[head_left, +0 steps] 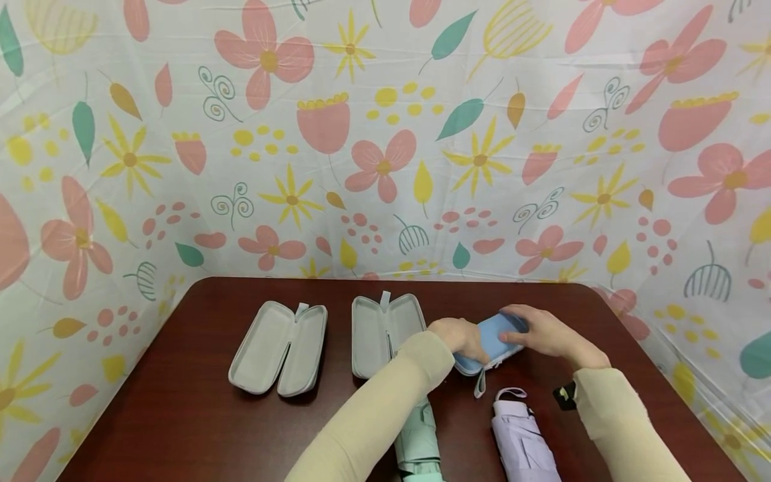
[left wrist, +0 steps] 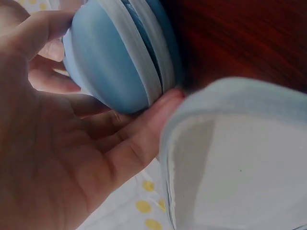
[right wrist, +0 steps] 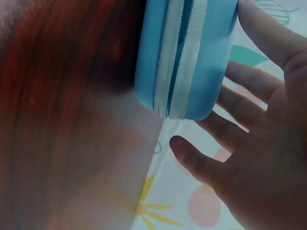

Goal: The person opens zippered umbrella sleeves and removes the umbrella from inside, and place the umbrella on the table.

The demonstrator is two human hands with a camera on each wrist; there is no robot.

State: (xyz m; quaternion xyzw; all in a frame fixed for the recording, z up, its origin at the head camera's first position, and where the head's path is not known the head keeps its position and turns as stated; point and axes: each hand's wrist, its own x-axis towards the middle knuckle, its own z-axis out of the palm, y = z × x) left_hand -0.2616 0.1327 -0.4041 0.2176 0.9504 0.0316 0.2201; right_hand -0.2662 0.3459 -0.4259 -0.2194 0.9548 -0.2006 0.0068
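A light blue zip case (head_left: 496, 337) is at the table's right, between my two hands. My left hand (head_left: 460, 337) grips its left end. My right hand (head_left: 545, 331) holds the far right end, thumb on top and fingers around the edge. In the left wrist view, the zipper tapes (left wrist: 151, 57) stand apart with a narrow dark gap between them. The right wrist view shows a similar slit along the zipper (right wrist: 178, 62) at that end. A wrist loop (head_left: 480, 384) hangs from the near side. Beside my left wrist lies an opened grey-lined case (head_left: 369, 335).
A second opened grey-lined case (head_left: 260, 348) lies farther left. Nearer me are a folded mint-green umbrella (head_left: 418, 438), partly behind my left forearm, and a folded lilac umbrella (head_left: 524, 442). A flower-printed curtain (head_left: 385, 167) hangs behind the dark wooden table (head_left: 181, 428).
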